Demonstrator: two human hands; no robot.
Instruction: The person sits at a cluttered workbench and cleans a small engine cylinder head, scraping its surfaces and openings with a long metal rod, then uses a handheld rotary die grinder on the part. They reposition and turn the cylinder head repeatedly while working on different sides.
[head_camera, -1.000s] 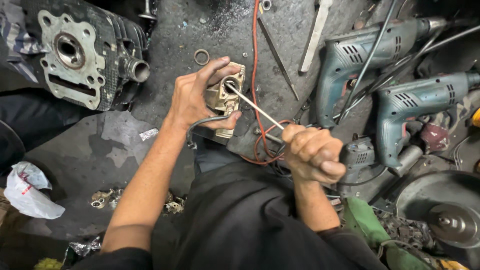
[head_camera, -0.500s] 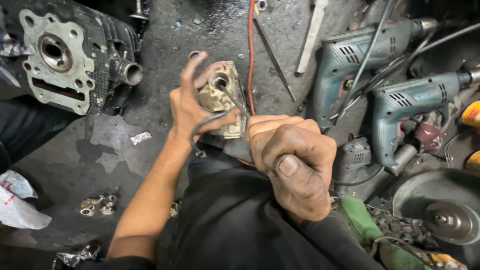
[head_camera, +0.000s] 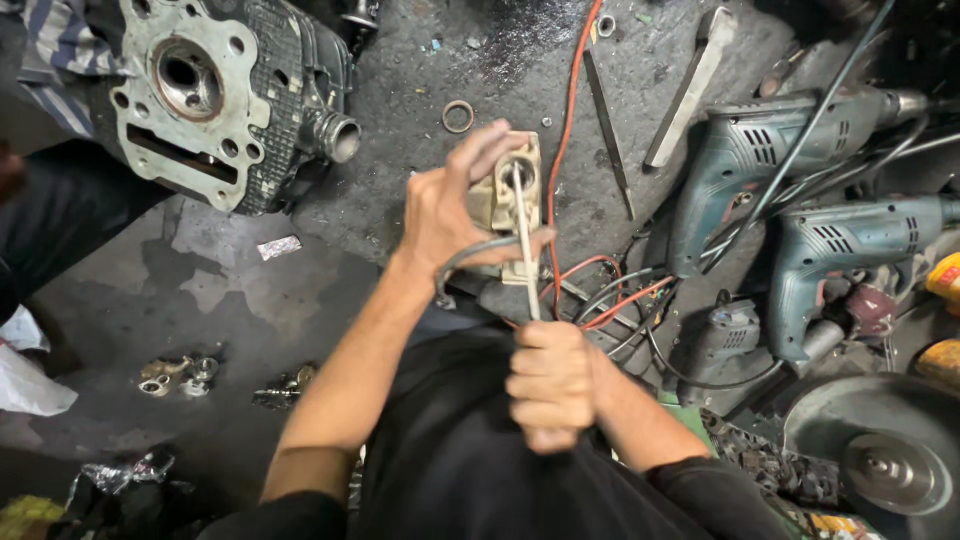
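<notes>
both hands: right hand (head_camera: 556, 385) (lower now) probes casting (head_camera: 512, 200).

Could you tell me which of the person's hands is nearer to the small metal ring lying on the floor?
Left. The left hand, gripping the beige metal part, sits just below the metal ring. The right hand, holding a thin rod, is much lower, near the lap.

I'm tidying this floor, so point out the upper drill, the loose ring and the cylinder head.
upper drill (head_camera: 765, 160), head view, on its teal body.
ring (head_camera: 459, 116), head view, on its rim.
cylinder head (head_camera: 225, 95), head view, on its flat gasket face.
</notes>
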